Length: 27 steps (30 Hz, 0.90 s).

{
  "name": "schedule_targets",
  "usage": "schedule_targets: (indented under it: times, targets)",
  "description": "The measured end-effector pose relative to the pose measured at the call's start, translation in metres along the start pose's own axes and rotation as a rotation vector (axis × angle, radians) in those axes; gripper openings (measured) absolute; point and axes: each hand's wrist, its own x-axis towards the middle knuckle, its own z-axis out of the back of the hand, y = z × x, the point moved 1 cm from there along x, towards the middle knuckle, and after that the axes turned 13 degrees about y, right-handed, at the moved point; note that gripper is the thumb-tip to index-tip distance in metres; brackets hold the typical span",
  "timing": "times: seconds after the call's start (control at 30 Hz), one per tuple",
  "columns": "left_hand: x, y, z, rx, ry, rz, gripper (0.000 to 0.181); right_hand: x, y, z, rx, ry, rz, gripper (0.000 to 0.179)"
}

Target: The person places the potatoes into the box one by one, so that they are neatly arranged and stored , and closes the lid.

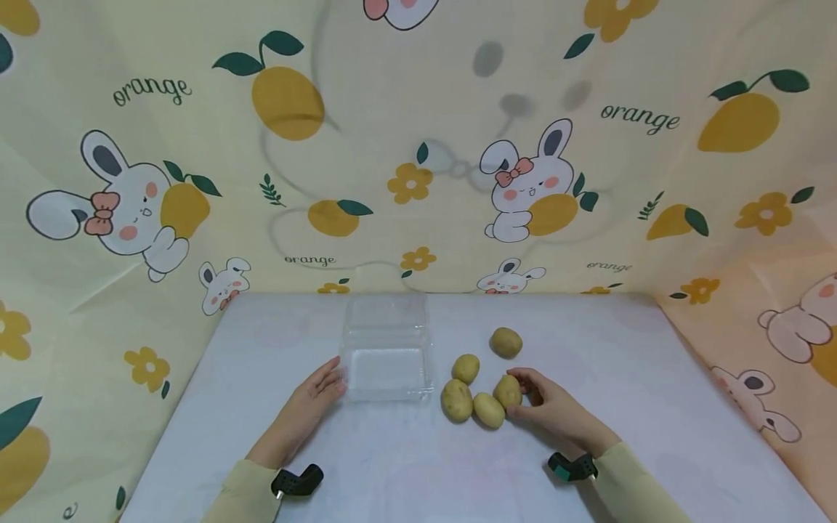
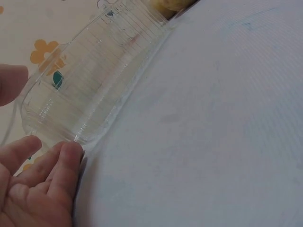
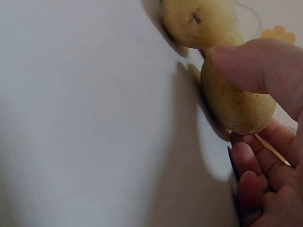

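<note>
In the head view my right hand (image 1: pixel 556 410) holds a small yellow potato (image 1: pixel 508 391) at the right of a cluster. The right wrist view shows my thumb (image 3: pixel 255 66) on one side of that potato (image 3: pixel 239 106) and fingers at its other side. It appears to rest on the table. Other potatoes (image 1: pixel 456 400) lie close beside it, and one potato (image 1: pixel 506 342) sits apart behind them. My left hand (image 1: pixel 310 403) is at the left side of a clear plastic clamshell box (image 1: pixel 387 396), its lid laid back. In the left wrist view extended fingertips (image 2: pixel 71 151) touch or nearly touch the box's corner.
A white-covered table (image 1: pixel 405 465) spans the workspace. Behind it hangs a cream cloth (image 1: pixel 366 160) printed with rabbits and oranges, continuing down both sides. Black wrist cameras (image 1: pixel 297 481) are strapped over both sleeves.
</note>
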Motion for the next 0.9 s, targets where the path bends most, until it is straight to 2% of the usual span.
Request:
schedule_targets:
  times: [0.2,0.53,0.8,0.9]
  targets:
    - [-0.0004,-0.0016,-0.0002,-0.002,-0.005,0.000,0.063,-0.0005,-0.0008,-0.0057,-0.009,-0.069,0.022,0.069]
    - [0.0003,-0.0039,-0.0022,0.020,-0.031,-0.004,0.062,-0.0007,-0.0006,-0.0078,0.068,-0.126,0.016,0.066]
    - [0.0004,-0.0035,-0.0032,0.018,-0.027,-0.026,0.061,-0.0001,-0.0021,-0.0043,0.105,-0.121,0.008,0.066]
    - [-0.0002,-0.0036,-0.0026,0.024,-0.023,-0.034,0.061,0.0009,0.0054,-0.0008,0.121,-0.127,-0.010,0.067]
